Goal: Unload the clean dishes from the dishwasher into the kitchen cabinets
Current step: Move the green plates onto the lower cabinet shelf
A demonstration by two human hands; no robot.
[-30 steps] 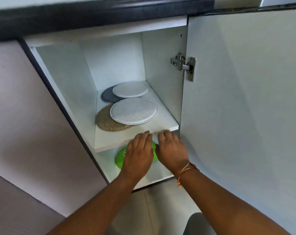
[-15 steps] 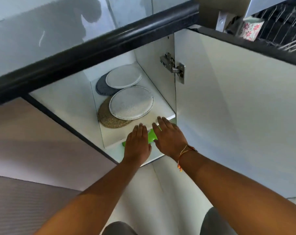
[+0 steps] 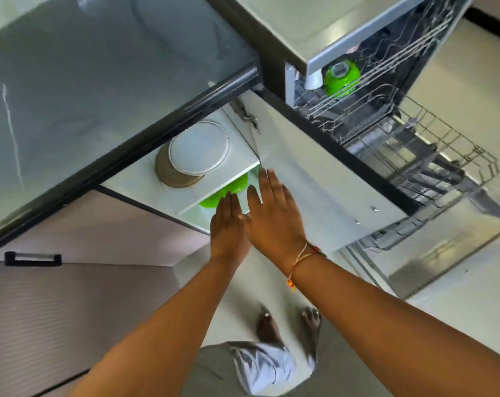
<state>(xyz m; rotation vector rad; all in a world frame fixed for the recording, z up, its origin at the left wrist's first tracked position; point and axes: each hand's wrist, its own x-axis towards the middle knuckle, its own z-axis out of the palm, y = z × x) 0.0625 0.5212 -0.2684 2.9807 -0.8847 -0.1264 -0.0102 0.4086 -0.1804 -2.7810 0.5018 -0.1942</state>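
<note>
- Left hand (image 3: 228, 224) and right hand (image 3: 274, 213): both are held flat with fingers extended at the mouth of the open cabinet (image 3: 234, 164); nothing is gripped.
- Green plate (image 3: 228, 190): it lies on the lower shelf, under the shelf carrying round mats (image 3: 198, 147).
- Green bowl (image 3: 341, 77): it sits upturned in the upper rack of the dishwasher (image 3: 386, 116). It is judged light, rigid plastic, possibly slick if wet, and best taken by the rim.
</note>
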